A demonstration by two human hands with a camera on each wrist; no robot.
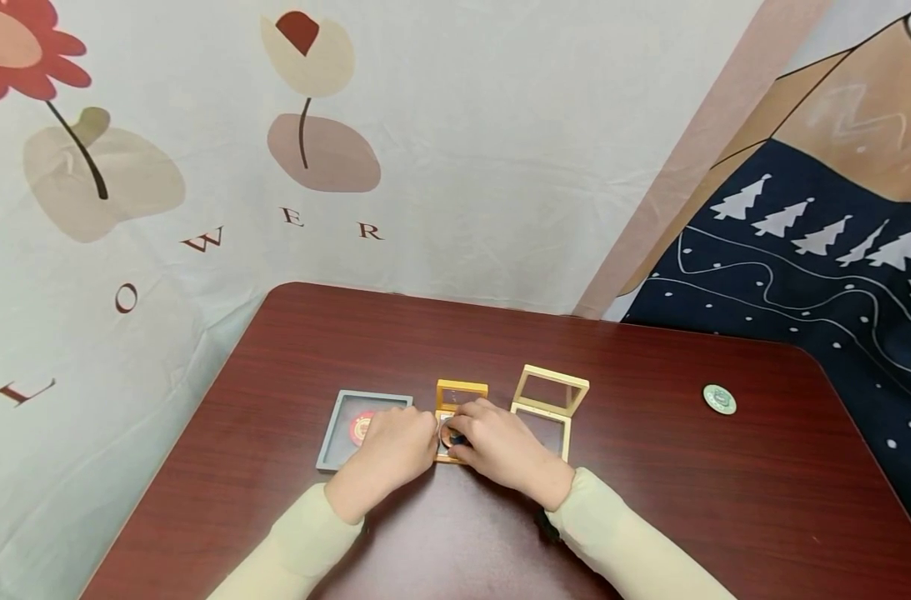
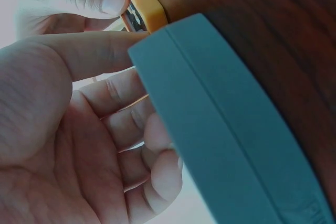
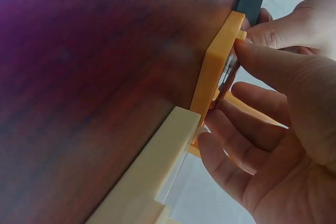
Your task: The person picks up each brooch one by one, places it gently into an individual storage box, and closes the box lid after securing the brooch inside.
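A small orange hinged case point(image 1: 447, 458) lies open on the table, its lid point(image 1: 462, 392) raised. My right hand point(image 1: 500, 442) bends over it, with thumb and fingertips around a round dark-and-copper disc point(image 1: 447, 435) in the case. In the right wrist view the disc's thin reddish-brown edge shows between the fingers. My left hand point(image 1: 397, 442) holds the orange case at its left side. Its thumb point(image 2: 100, 53) reaches the case's front edge, while the other fingers curl behind the grey-blue case point(image 2: 220, 124). The left fingertips are partly hidden in the head view.
Left of the hands lies the grey-blue case point(image 1: 331, 433) with a red round piece point(image 1: 361, 427) inside. On the right stands an open pale-yellow case point(image 1: 551, 408). Farther right, a pale green round coin point(image 1: 720, 399) lies on the dark red table point(image 1: 650, 517). A printed cloth hangs behind.
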